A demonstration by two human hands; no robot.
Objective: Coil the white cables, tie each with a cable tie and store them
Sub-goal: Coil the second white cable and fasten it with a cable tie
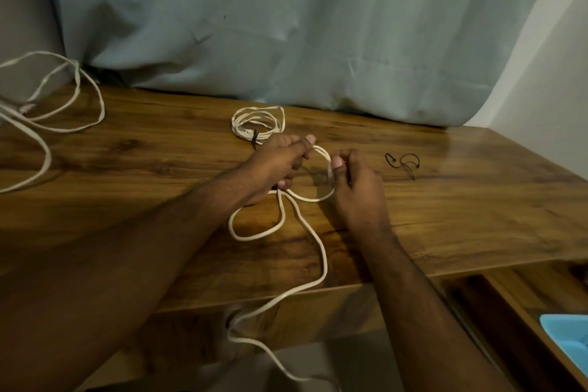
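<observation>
A white cable (313, 242) lies in loops on the wooden table (461, 216) and trails over the front edge toward the floor. My left hand (280, 162) grips one side of a small loop of it. My right hand (356, 181) pinches the loop's other side, near what looks like a clear plug end. Just behind my left hand lies a coiled white cable (257, 122) bound with a black cable tie (254, 140). Two loose black cable ties (402, 162) rest to the right of my right hand.
Another loose white cable (73, 99) sprawls over the table's far left. A pale curtain (286, 25) hangs behind the table. At the lower right is an open wooden drawer (521, 305) with a blue tray (569, 340) in it.
</observation>
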